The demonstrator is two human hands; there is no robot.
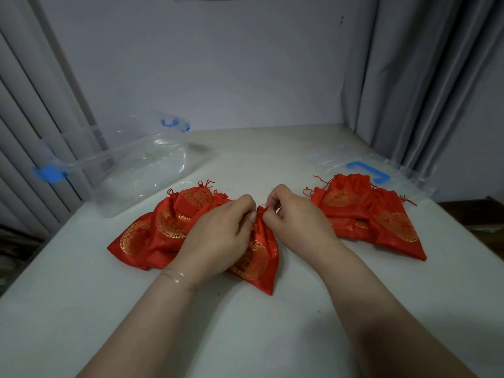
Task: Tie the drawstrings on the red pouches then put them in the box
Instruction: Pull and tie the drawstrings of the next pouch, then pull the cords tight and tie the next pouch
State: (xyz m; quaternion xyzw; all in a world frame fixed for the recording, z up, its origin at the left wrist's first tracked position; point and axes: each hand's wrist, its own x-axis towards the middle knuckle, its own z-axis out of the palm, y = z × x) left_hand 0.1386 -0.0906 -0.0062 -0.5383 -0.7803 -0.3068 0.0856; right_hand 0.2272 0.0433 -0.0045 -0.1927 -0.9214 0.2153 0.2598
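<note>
Red pouch (256,255) lies at the middle of the white table (245,336) with its neck gathered, the left hand (221,230) and right hand (294,214) each pinching a drawstring end at that neck, so the tying step looks to be in hand. More pouches sit in a left pile (163,222) and a right pile (368,211). Next, the knot likely needs pulling snug before the pouch goes into the clear box (131,165) at far left.

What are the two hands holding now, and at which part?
Both the left hand and the right hand pinch the drawstrings at the gathered neck of the middle red pouch.
</note>
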